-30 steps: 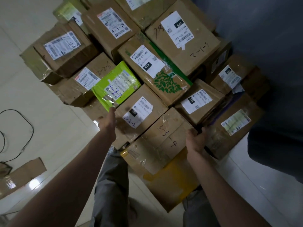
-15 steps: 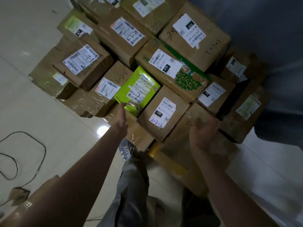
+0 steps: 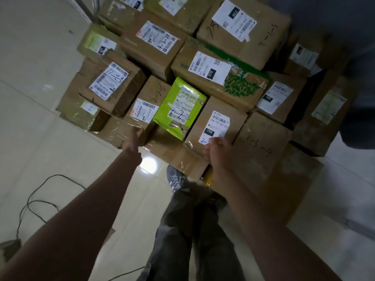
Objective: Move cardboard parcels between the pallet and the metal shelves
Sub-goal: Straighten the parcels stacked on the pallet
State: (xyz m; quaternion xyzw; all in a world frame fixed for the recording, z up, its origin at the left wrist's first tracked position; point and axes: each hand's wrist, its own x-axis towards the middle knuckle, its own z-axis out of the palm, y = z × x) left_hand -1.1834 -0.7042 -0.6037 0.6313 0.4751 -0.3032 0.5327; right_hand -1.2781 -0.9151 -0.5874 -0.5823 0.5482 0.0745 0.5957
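Observation:
A stack of taped cardboard parcels fills the upper middle of the head view. My left hand (image 3: 132, 138) reaches out with straight fingers and touches the near side of the parcel marked 2-2-6 (image 3: 151, 94). My right hand (image 3: 216, 150) rests on the near top edge of the parcel marked 2-2-2 (image 3: 225, 114), covering part of its white label. Between these two parcels lies a bright green parcel marked 4-2-2 (image 3: 180, 104). Right of my right hand sits the parcel marked 3-3-4 (image 3: 263, 142). Neither hand lifts anything.
A larger box with a green leaf print (image 3: 241, 86) and several labelled boxes stand behind. A black cable (image 3: 34, 191) loops on the tiled floor at left. A metal post (image 3: 85, 9) rises at top left. Someone in dark clothing (image 3: 359, 102) stands at right. My shoe (image 3: 175, 178) is below the stack.
My right hand left the 3-3-4 parcel and moved left onto the 2-2-2 parcel. My left hand shifted left from under the green parcel to the 2-2-6 parcel. The view tilted down.

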